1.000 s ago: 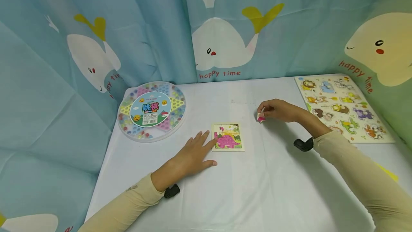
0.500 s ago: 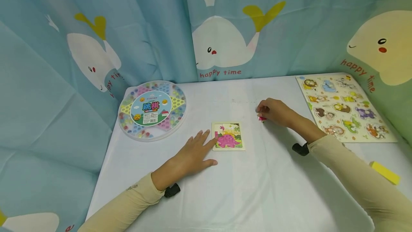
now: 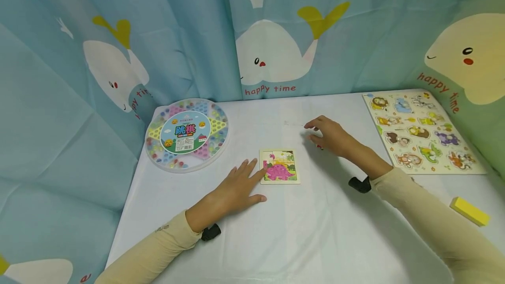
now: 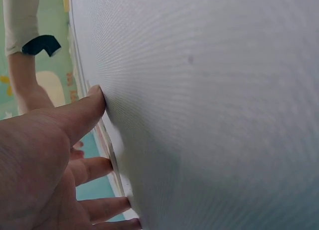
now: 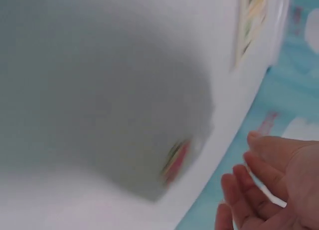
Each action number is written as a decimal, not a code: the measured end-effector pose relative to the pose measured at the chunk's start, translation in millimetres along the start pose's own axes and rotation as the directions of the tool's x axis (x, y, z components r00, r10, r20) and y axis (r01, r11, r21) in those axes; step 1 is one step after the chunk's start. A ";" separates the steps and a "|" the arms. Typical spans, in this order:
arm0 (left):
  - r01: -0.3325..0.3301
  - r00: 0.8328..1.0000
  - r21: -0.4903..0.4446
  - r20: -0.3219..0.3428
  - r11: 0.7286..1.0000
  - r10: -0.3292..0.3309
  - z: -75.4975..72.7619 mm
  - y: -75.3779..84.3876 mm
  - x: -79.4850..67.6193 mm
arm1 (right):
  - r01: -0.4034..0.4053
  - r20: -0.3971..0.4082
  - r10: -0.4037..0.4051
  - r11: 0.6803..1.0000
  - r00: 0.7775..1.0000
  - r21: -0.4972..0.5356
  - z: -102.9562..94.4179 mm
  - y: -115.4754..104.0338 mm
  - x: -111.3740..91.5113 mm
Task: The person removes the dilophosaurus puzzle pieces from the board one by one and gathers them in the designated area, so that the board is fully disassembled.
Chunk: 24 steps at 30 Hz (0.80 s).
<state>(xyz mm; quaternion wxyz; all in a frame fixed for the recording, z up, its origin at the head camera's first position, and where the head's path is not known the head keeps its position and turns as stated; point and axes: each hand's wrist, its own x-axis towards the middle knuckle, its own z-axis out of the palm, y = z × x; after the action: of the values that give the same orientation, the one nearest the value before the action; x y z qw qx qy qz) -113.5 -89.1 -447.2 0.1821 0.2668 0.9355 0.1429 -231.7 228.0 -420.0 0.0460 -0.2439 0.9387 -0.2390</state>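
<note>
A small square picture puzzle [image 3: 279, 172] with a pink dinosaur lies near the middle of the table. My left hand [image 3: 232, 189] rests flat beside it with fingers spread, the index fingertip on its left edge. In the left wrist view, the thumb and fingers of that hand [image 4: 45, 155] touch the white tabletop. To the right of the puzzle, my right hand [image 3: 333, 137] hovers with loosely bent fingers that hold nothing. Below it lies a loose puzzle piece [image 5: 177, 162], pink and green and blurred in the right wrist view; the head view shows only a bit of it.
A round Chinese checkers set [image 3: 185, 137] with coloured marbles stands at the back left. An animal inset puzzle board [image 3: 414, 119] lies at the back right. Nearer on the right is a yellow block [image 3: 469, 211]. A blue whale-print curtain [image 3: 197, 34] hangs behind the table.
My right hand has let go of the small puzzle piece and risen slightly up and left of it. The piece stays on the table. My left hand has kept its place.
</note>
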 end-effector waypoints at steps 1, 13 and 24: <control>-0.002 1.000 0.002 -0.001 1.000 0.002 0.1 -0.1 0.0 | 0.011 0.002 -0.011 1.000 1.000 0.002 3.4 -6.7 -0.3; -0.005 1.000 0.014 0.002 1.000 0.005 -0.8 -0.1 0.2 | 0.067 0.087 -0.062 0.996 0.994 -0.060 50.4 -66.5 -8.1; -0.007 1.000 0.034 -0.004 0.999 0.007 -0.6 -0.3 -0.1 | 0.074 0.105 -0.056 0.982 0.993 -0.173 60.1 -66.6 -10.3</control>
<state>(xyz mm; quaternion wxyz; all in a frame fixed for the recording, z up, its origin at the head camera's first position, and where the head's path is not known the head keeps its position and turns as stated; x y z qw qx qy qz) -113.8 -89.5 -446.7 0.1751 0.2726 0.9373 0.1282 -181.4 156.3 -442.0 0.0634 -0.2892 0.9443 -0.1439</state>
